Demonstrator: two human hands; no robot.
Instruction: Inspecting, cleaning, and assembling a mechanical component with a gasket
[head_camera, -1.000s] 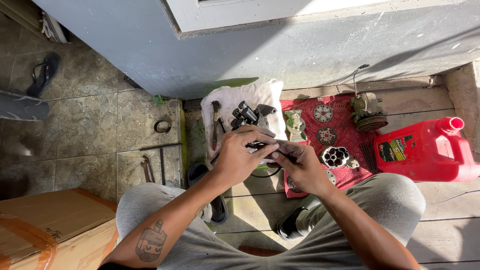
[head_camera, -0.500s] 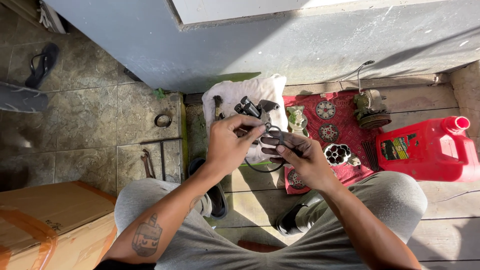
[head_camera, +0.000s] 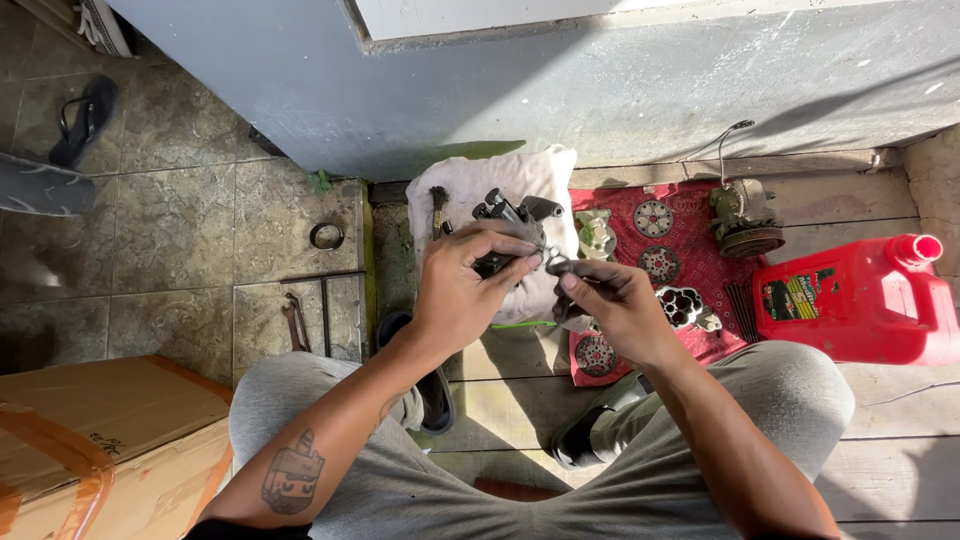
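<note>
My left hand (head_camera: 465, 285) and my right hand (head_camera: 618, 305) meet in front of me, both pinching a small dark metal part (head_camera: 553, 266) between thumb and fingertips. Just beyond them a white cloth (head_camera: 500, 180) carries dark metal pieces (head_camera: 510, 210) and a small brush (head_camera: 437, 203). To its right a red patterned cloth (head_camera: 690, 235) holds round discs (head_camera: 654, 218), a multi-bore cylinder piece (head_camera: 683, 305) and a pale housing (head_camera: 595, 235).
A red plastic jug (head_camera: 860, 300) stands on the wooden planks at right, behind it a compressor body (head_camera: 745, 220) with a wire. A cardboard box (head_camera: 100, 440) sits at lower left. A ring (head_camera: 326, 236) and a wrench (head_camera: 295, 320) lie on the tiles; a sandal (head_camera: 85, 120) lies at top left.
Both hands stayed together on the small part, turning it slightly. The view has shifted a little.
</note>
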